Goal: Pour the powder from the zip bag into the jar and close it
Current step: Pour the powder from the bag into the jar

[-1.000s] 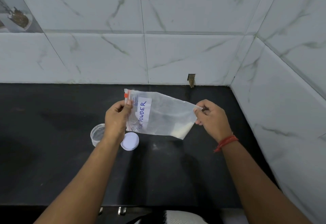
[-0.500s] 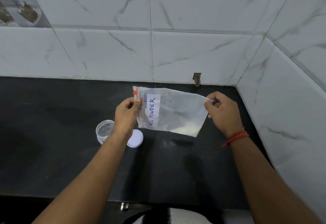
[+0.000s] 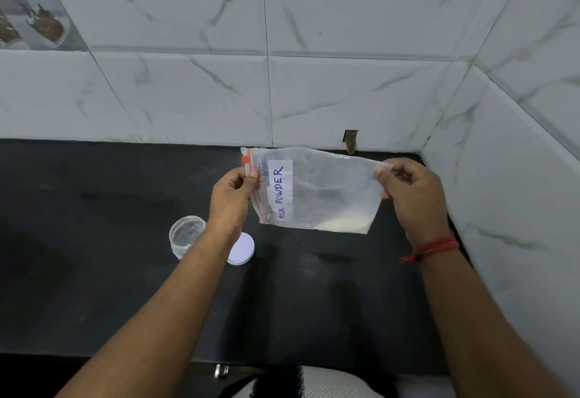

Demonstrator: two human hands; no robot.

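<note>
A clear zip bag [image 3: 326,187] with a white label reading MILK POWDER hangs sideways above the black counter. A little pale powder [image 3: 343,224] lies in its lower right corner. My left hand [image 3: 232,196] pinches the bag's zip end, beside an orange slider. My right hand [image 3: 411,196] pinches the opposite top corner. An open clear jar [image 3: 186,234] stands on the counter, left of my left forearm. Its white lid [image 3: 242,248] lies flat just right of the jar, partly hidden by that forearm.
The black counter [image 3: 94,272] meets marble-tiled walls at the back and on the right, forming a corner [image 3: 423,146]. A small notch [image 3: 351,140] shows in the back wall at counter level. The counter's front edge runs near my body.
Both hands have held the bag throughout. The bag has levelled out and now hangs a little further right and up in view; the jar and lid stay put.
</note>
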